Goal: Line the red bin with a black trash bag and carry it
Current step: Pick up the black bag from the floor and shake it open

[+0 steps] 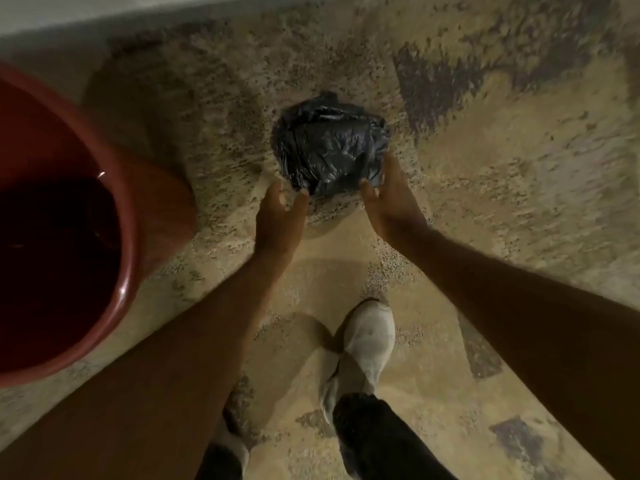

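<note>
A crumpled black trash bag [329, 147] lies bunched on the speckled floor ahead of me. My left hand [278, 216] is at its near left edge, fingers apart and curled, fingertips close to the plastic. My right hand [388, 199] is at the bag's near right edge, with thumb and fingers touching the plastic; a firm grip is not clear. The red bin [128, 216] stands upright at the left, open at the top, its inside dark and bare.
My right foot in a white shoe [367, 344] stands behind the bag, and my left foot [232, 445] is near the bottom edge. A pale wall base [104, 15] runs along the top left. Patterned tan floor [519, 168] spreads to the right.
</note>
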